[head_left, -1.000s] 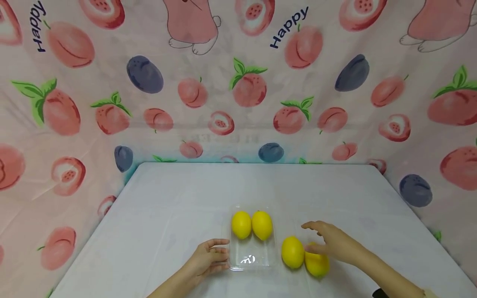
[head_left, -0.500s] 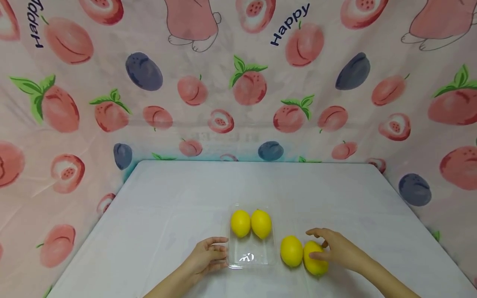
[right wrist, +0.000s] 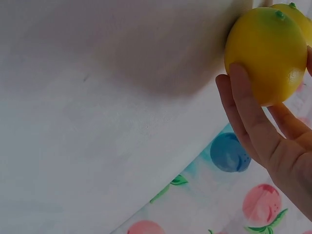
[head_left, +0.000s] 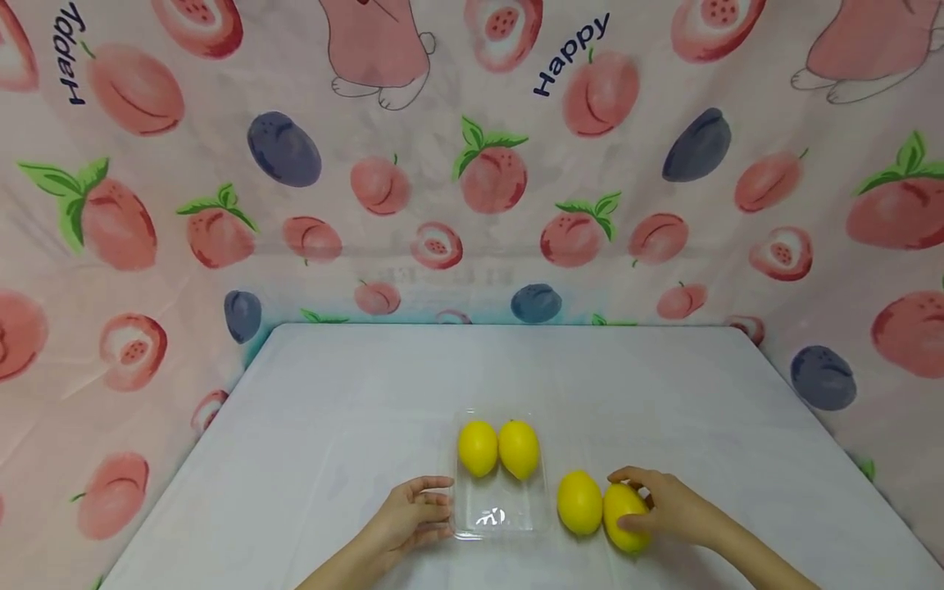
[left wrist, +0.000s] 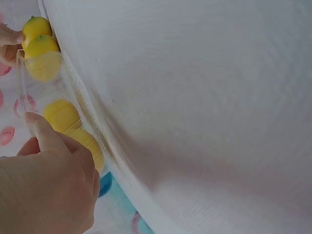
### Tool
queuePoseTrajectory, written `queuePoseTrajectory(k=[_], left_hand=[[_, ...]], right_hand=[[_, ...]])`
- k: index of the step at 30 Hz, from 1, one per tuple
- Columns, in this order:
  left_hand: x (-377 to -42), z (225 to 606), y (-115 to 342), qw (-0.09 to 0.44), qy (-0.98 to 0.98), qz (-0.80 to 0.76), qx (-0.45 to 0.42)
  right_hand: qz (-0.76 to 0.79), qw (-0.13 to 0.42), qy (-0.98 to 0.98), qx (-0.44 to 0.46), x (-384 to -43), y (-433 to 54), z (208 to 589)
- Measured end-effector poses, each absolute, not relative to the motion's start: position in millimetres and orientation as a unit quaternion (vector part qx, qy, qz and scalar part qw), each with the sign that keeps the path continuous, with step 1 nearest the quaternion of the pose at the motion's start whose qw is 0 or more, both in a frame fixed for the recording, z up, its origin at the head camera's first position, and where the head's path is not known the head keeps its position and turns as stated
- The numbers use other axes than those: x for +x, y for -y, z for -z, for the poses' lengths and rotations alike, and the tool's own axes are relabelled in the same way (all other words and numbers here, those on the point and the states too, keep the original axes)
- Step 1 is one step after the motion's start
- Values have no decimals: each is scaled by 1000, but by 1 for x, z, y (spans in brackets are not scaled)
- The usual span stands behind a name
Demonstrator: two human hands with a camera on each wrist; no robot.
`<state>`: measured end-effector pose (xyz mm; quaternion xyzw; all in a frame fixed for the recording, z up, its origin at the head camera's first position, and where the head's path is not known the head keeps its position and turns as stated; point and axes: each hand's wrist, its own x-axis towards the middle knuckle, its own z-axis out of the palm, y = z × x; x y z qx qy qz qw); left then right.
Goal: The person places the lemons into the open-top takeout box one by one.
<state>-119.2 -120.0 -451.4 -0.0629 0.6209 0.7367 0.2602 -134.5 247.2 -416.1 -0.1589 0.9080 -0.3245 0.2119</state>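
A clear plastic tray point(head_left: 492, 518) lies on the white table, with one lemon point(head_left: 478, 449) and another lemon point(head_left: 519, 451) side by side in its far half. My left hand point(head_left: 407, 522) touches the tray's left side with its fingers extended. Right of the tray a loose lemon point(head_left: 579, 502) lies beside the rightmost lemon point(head_left: 622, 520). That rightmost lemon is in the grip of my right hand point(head_left: 673, 506), thumb on the near side and fingers on the far side. The right wrist view shows fingers laid along this lemon point(right wrist: 265, 53), which appears to rest on the table.
The white-covered table point(head_left: 369, 369) stretches behind and to both sides of the tray. A fruit-patterned cloth point(head_left: 413, 188) hangs at the back and along the sides.
My right hand has come down and toward me onto the rightmost lemon and closed its fingers and thumb about it. The left hand and tray have stayed put.
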Motion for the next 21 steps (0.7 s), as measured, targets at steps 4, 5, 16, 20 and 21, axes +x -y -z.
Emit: queuePoseTrajectory(k=[4,5,16,20,21], left_hand=[[-118,451,121,262,-617,-739,-62],[-118,451,121,262,-616,-740,-60],[-118,451,121,262,-614,-742,-57],[-117,452,119,256,-616,-742,-63],[-117,452,119,256,-616,-742,-64]], right_hand=[[316,197,-914,-159,-135,-248,417],[316,196,-915,-159,-135,-248,417],[321,163,-920,-155,-130,-255,409],[335,148,-919,-143,-130,-256,405],[339,144,-919,-139,-130,-256,404]])
